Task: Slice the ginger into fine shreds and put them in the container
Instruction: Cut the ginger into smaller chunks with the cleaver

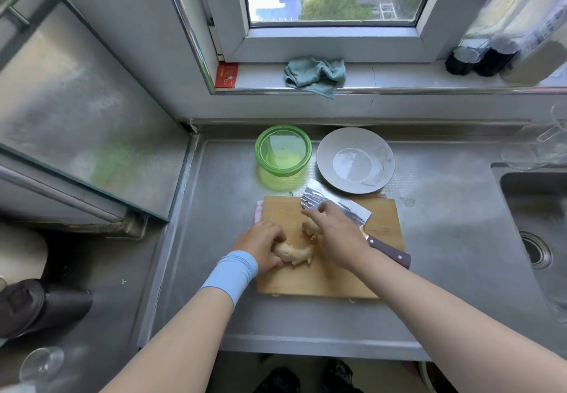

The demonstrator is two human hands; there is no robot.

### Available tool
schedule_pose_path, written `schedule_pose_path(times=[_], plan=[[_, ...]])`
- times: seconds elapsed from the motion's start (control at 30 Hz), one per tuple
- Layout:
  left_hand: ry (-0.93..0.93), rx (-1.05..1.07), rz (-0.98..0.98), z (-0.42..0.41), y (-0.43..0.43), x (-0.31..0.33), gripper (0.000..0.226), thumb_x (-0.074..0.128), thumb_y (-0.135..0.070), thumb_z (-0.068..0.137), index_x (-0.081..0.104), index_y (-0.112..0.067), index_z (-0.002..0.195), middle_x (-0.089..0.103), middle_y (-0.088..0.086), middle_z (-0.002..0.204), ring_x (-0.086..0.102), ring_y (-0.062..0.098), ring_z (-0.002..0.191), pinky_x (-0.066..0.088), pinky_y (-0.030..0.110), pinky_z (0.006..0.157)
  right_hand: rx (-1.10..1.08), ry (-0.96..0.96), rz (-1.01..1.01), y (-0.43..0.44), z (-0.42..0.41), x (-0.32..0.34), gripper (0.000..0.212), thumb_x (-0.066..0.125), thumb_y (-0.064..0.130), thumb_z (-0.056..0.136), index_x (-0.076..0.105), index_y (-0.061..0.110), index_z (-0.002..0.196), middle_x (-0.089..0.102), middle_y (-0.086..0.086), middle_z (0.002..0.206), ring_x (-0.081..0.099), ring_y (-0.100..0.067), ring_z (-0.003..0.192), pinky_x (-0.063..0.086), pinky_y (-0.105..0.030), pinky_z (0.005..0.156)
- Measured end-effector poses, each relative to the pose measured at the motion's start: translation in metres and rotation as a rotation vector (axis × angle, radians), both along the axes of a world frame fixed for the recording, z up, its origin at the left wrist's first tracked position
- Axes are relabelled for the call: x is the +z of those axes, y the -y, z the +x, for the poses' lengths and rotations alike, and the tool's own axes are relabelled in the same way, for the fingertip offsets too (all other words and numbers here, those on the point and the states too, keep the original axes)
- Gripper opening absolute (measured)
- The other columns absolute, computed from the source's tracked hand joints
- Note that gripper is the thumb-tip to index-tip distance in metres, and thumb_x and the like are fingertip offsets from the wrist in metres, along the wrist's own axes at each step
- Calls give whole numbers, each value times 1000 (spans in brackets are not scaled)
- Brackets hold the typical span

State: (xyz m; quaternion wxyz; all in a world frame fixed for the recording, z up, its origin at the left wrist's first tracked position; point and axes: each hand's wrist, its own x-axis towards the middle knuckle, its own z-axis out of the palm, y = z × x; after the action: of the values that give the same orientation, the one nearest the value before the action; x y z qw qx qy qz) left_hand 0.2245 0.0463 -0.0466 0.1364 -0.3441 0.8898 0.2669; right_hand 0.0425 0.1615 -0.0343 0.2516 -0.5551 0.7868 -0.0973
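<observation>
Curling its grip round the knobbly beige ginger root [294,254] on the wooden cutting board [337,282], the left hand [260,245] is steadying it; the right hand [337,236], its grip not showing, is probably needing the steel cleaver [352,208] next.

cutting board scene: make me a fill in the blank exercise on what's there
The green container stands to the ____ of the grey plate.
The cleaver lies on the wooden cutting ____.
The left hand grips a piece of ____.
Missing: left; board; ginger.
</observation>
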Motion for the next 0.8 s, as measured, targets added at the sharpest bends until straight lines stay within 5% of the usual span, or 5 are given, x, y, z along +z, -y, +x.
schedule_pose_path(times=[0.17, 0.3, 0.43, 0.6, 0.8], plan=[[-43, 12, 14, 9, -3, -1, 42, 77, -29, 74, 61, -34, 112, 55, -10, 132, 43, 11, 133, 49, 30, 79, 112, 21, 82, 32, 7, -8, 46, 59, 12, 88, 55, 27, 131, 43, -4, 122, 50, -28, 111, 45, -34, 85], [-109, 93, 30, 16, -6, -3, 36, 70, -25, 71, 52, -40, 97, 6, -5, 166, 65, 19, 90, 52, 30, 71, 67, 36, -14, 59, 19, -3, 46, 55, 13, 91, 49, 21, 136, 48, -4, 125, 54, -27, 109, 46, -37, 80], [-189, 32, 42, 23, -6, -6, 34, 68, -15, 71, 53, -36, 93, 55, -8, 123, 45, 16, 127, 51, 37, 81, 75, 29, 8, 75, 23, -9, 42, 61, 18, 90, 48, 17, 130, 52, -4, 129, 53, -28, 115, 47, -40, 84], [-244, 109, 75, 24, -8, -9, 39, 68, -5, 72, 59, -24, 105, 54, -9, 117, 48, 6, 108, 45, 23, 81, 5, 36, -16, 62, 17, -10, 63, 66, 26, 86, 43, 26, 144, 43, -1, 134, 51, -24, 118, 48, -39, 87], [-364, 266, 152, 9, -23, -11, 32, 72, -9, 69, 59, -30, 89, 53, -21, 89, 53, 28, 119, 34, 1, 78, 144, 66, -41, -7, 8, -4, 36, 63, 40, 85, 59, 30, 119, 52, 6, 114, 50, -18, 110, 45, -35, 86]])
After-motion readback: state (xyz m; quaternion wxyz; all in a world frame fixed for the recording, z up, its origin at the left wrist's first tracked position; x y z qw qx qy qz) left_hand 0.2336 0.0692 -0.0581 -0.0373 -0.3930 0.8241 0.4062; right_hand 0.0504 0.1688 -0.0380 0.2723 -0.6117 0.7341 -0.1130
